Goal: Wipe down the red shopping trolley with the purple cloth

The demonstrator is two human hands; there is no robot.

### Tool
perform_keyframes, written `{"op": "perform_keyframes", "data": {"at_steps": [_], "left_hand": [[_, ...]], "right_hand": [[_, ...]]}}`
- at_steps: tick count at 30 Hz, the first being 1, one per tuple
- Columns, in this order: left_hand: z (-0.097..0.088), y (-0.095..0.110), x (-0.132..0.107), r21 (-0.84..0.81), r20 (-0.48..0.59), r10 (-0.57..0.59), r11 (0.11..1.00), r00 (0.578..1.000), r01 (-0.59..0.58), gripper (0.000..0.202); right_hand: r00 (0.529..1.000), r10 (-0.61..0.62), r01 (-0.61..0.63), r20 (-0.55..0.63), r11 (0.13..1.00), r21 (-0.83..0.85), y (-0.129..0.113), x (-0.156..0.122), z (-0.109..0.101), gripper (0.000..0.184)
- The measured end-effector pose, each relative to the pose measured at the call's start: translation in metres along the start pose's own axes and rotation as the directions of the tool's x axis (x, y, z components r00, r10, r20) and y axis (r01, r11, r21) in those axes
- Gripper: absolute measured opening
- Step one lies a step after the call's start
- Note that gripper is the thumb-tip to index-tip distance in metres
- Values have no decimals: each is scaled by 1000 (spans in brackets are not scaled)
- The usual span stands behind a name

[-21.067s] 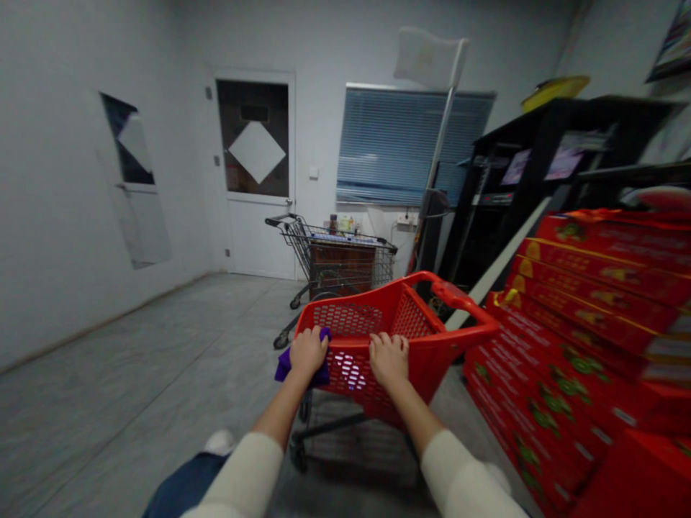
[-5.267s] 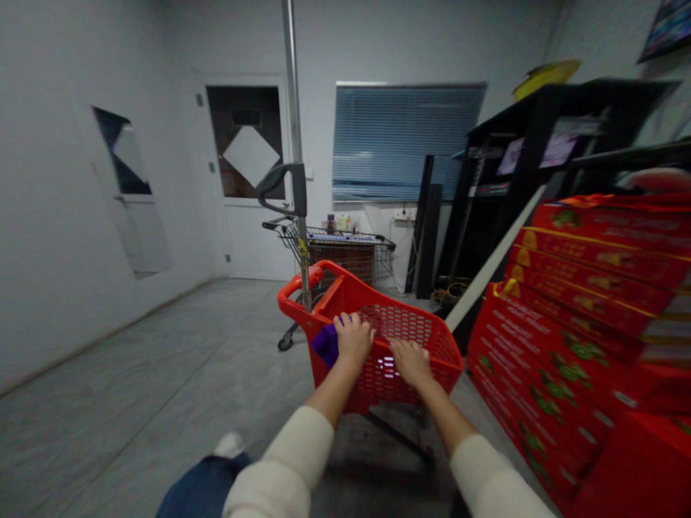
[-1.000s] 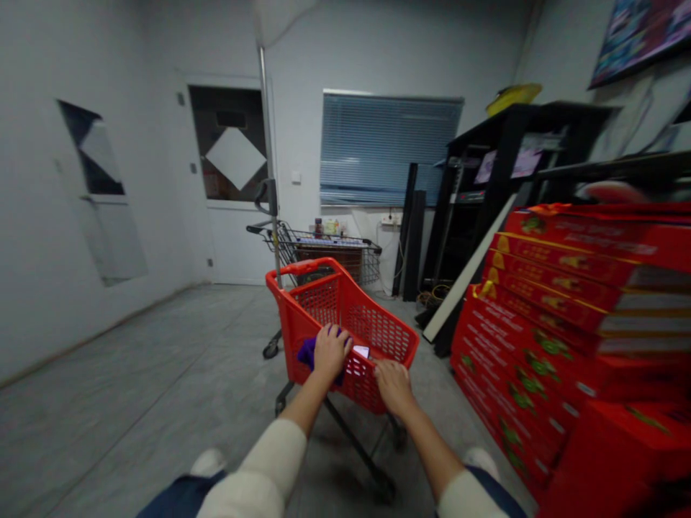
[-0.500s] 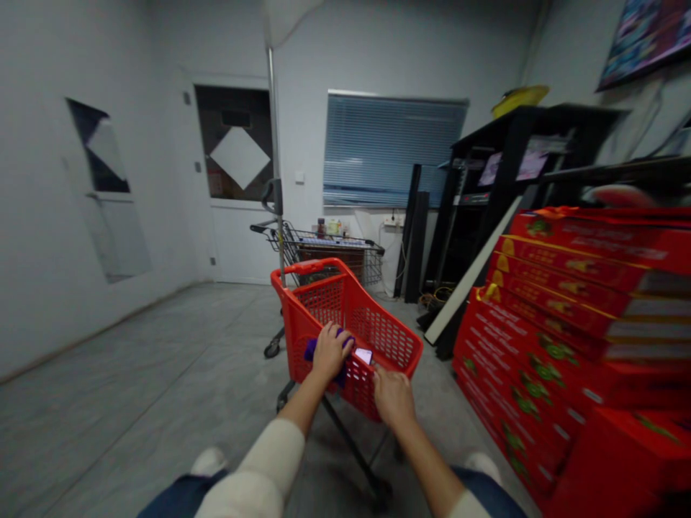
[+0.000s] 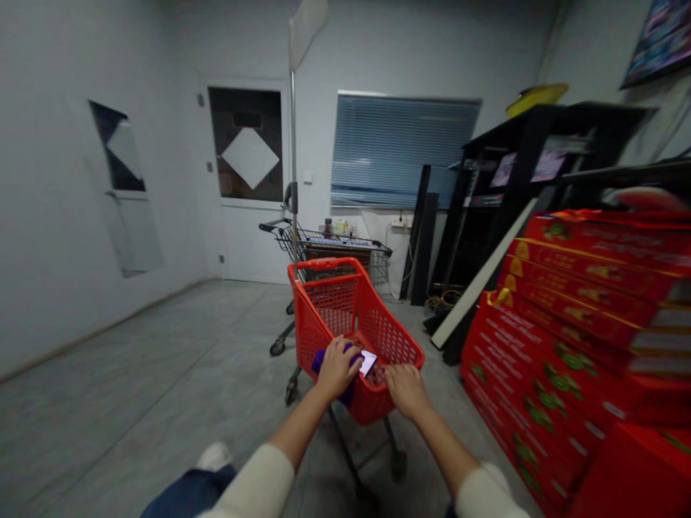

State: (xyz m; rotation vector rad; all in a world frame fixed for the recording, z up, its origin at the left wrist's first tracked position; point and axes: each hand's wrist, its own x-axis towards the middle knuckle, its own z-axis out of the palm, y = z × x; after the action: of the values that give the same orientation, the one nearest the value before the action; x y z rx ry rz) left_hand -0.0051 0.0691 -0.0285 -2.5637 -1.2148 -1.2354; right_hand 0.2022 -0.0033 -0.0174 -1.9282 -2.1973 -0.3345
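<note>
A red plastic shopping cart (image 5: 327,349) stands right in front of me on dark metal legs. My left hand (image 5: 339,368) is closed over a purple cloth (image 5: 319,360) at the cart's near left rim; part of the cloth hangs beneath my fingers. With its fingers hooked over the near right rim, my right hand (image 5: 407,388) grips the cart and holds no cloth. Inside the basket, between both hands, a phone (image 5: 368,363) with a bright screen is visible. A tall pole (image 5: 293,137) with a grey handle rises at the cart's far end.
Behind stands a dark wire cart (image 5: 381,266) with small items on top. Stacked red boxes (image 5: 545,388) line the right side, near a black rack (image 5: 523,137) and a leaning pale board (image 5: 486,277). A white door (image 5: 251,241) is in the back wall.
My view has swung slightly left, and the cart now sits at a different angle. My right hand's fingers now lie farther over the rim. More of the phone shows.
</note>
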Motion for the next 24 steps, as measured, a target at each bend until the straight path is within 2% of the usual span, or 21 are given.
{"op": "perform_keyframes", "data": {"at_steps": [3,5,9,13,16,20,24], "left_hand": [[4,13,-3,-15,10,-3,1000,1000,3,27],[3,12,0,-5,36,1,1000,999,-1,27],[-2,-6,14,0,76,30,1000,997,-30,29],[-10,-29,27,-1,74,6,1000,997,-6,27],[-12,-35,29,-10,64,-23,1000,998,24,27],[-7,-18,11,-12,-3,-95,995,995,95,28],[-2,9,-15,-26,-7,-41,999,999,40,30]], "right_hand": [[1000,9,-9,-19,1000,-22,-2,-3,-2,42],[1000,14,-15,-24,1000,-19,-2,-4,-5,41],[999,33,-32,-44,999,8,-5,-5,-5,40],[997,44,-41,-59,998,52,-15,-7,-2,38],[995,64,-59,-73,996,70,-25,-9,0,37],[988,100,-95,-116,994,46,-32,-8,3,36],[988,91,-88,-128,996,27,-29,-9,3,34]]}}
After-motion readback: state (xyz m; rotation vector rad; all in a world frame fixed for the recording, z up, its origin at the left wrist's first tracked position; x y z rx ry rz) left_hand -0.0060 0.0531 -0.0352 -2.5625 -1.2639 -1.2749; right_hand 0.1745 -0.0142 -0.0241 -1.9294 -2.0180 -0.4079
